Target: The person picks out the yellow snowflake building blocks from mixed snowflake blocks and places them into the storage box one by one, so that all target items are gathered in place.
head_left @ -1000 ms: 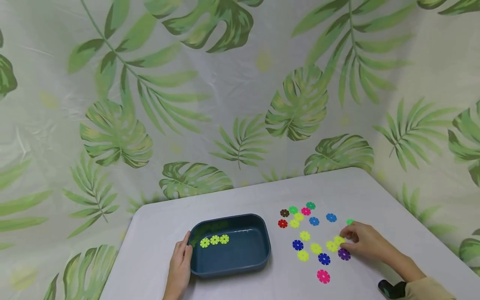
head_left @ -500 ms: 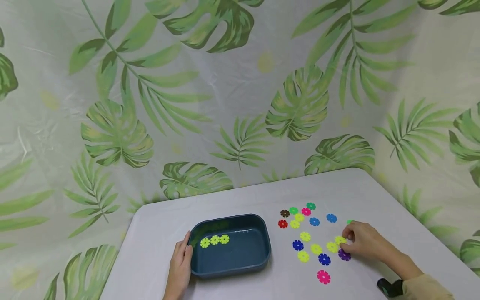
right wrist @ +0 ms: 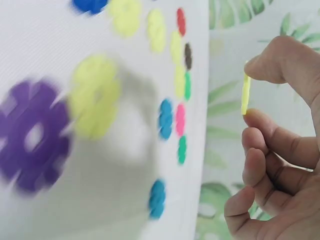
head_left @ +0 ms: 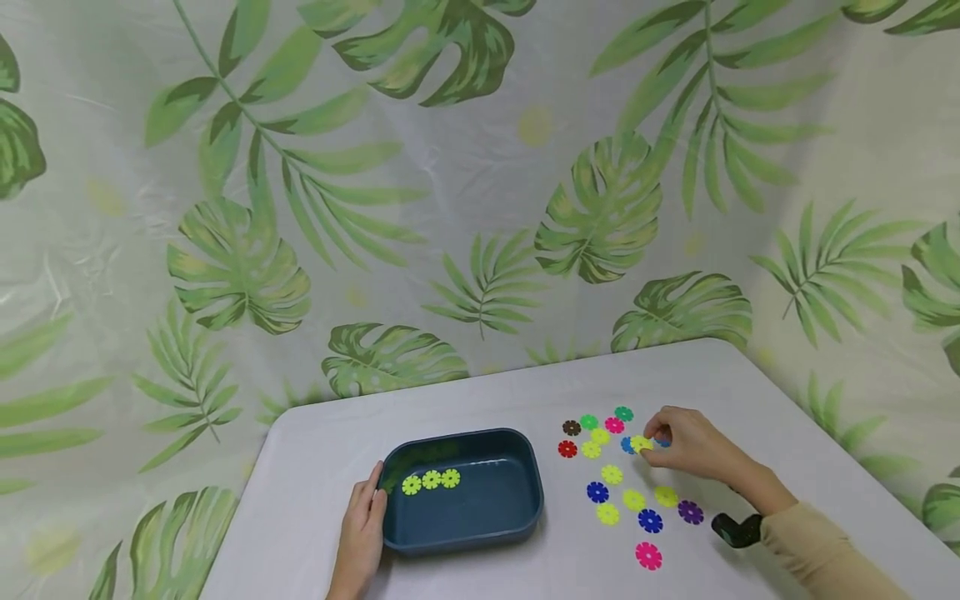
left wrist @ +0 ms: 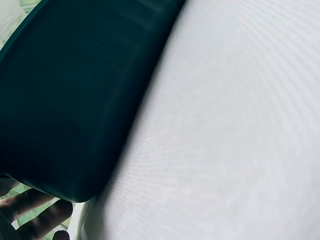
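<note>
My left hand rests against the left end of a dark blue-green tray, its fingers along the outer wall. In the left wrist view its fingers appear beside the tray's lower corner. Three yellow-green snowflake discs lie in a row inside the tray. My right hand pinches a yellow snowflake disc edge-on between thumb and index finger, raised over the blue discs in the head view. Below that hand, a yellow disc lies beside a purple disc.
Several loose discs lie right of the tray, among them a red disc, a brown disc and a pink disc. A black device is at the right wrist. Leaf-print curtain hangs behind the white table.
My right hand has lifted a yellow disc from beside the purple one and moved it left and away from me. The left hand and tray stay in place.
</note>
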{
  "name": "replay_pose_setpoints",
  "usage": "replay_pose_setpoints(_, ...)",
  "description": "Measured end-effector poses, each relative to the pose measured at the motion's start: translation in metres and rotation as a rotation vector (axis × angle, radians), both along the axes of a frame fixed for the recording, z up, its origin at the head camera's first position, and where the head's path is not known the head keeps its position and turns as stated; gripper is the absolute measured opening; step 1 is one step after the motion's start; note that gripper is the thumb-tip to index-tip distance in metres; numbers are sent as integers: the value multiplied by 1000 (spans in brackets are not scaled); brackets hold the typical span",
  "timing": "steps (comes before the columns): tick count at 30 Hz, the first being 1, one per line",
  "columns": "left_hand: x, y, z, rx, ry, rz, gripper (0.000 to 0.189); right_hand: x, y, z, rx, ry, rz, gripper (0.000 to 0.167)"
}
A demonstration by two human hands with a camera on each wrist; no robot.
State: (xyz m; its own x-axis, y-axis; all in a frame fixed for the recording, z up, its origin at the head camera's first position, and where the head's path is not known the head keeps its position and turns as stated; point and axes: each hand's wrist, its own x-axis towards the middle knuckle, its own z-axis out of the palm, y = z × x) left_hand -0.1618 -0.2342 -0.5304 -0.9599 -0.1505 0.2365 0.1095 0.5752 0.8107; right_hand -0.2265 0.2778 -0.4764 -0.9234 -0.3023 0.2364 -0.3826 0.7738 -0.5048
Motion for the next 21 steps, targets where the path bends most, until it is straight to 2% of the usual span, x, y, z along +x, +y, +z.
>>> replay_pose_setpoints(7,0,0,0,11,-13,-1,47,-15,-52,17,-22,56,147,21)
replay_pose_setpoints(13,-1,0,-1,16,-23,1,48,-24,-99,27,-35,53,257,19)
replay_pose_setpoints(21,-2,-1,-2,21,-12,-1,47,-34,-151,30,41,18,332,20)
